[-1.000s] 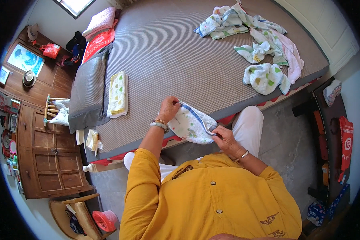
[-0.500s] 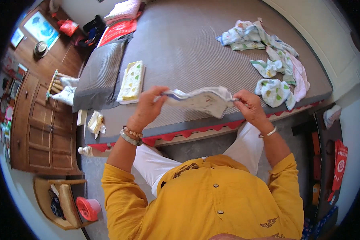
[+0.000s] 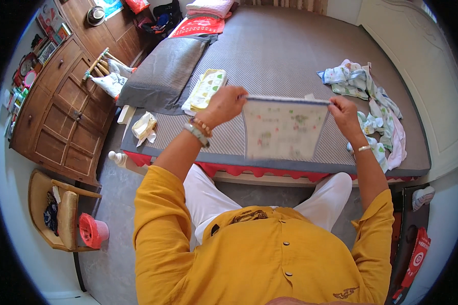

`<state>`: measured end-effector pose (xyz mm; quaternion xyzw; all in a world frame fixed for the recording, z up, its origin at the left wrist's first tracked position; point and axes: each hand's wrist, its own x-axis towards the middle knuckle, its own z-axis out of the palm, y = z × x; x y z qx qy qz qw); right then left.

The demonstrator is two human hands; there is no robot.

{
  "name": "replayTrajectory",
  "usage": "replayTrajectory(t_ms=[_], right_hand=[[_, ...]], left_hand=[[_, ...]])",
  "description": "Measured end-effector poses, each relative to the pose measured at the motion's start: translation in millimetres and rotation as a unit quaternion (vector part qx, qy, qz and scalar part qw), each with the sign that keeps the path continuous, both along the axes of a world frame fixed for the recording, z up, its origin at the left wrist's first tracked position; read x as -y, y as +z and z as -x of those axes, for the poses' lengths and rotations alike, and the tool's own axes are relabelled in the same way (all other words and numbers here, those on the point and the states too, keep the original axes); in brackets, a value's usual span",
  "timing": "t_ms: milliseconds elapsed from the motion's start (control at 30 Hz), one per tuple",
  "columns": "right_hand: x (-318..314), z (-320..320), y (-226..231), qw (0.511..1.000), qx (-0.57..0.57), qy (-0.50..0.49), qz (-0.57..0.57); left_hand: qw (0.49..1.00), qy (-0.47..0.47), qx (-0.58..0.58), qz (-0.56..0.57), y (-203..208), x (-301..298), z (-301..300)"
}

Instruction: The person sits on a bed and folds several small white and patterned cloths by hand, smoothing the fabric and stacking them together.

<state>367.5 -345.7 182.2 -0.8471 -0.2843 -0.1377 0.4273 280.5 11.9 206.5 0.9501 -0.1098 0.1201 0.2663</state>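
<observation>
A white cloth [image 3: 282, 129] with a faint printed pattern and a blue edge hangs stretched between my hands above the bed's near side. My left hand [image 3: 228, 105] pinches its upper left corner, and my right hand [image 3: 345, 114] grips the upper right corner. Its lower part is blurred by motion. Just beyond my left hand lies a folded stack of yellow and white cloths [image 3: 204, 91] with a green print. Past my right hand is a loose heap of patterned cloths [image 3: 387, 109], white, green and pink, partly hidden by that hand and arm.
The bed [image 3: 275, 46] has a grey ribbed mat and a red scalloped trim. A tissue pack [image 3: 145, 127] sits at its near left corner. A wooden cabinet [image 3: 61, 112], a chair [image 3: 61, 213] and a red-lined bin [image 3: 94, 231] stand on the left.
The cloth was slack and bunched between my hands; now it hangs spread flat. My hands have moved right and a little up, farther apart, and the head view has shifted.
</observation>
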Motion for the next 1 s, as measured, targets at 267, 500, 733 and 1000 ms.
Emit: replayTrajectory(t_ms=[267,500,733,1000], right_hand=[[-19.6,-13.7,-35.9,0.968,0.237,-0.065,0.047],[5.5,69.7,-176.6,0.978,0.099,0.083,0.163],[25.5,105.5,-162.8,0.972,0.033,0.129,0.192],[-0.6,24.7,-131.4,0.985,-0.145,0.010,0.088]], left_hand=[[0.974,0.030,0.225,-0.020,-41.0,0.0,-0.2],[0.995,-0.025,0.038,-0.086,-190.1,4.6,80.4],[0.991,-0.114,0.067,-0.021,-171.7,8.4,109.9],[0.984,0.060,0.005,0.166,-162.8,11.3,27.0]])
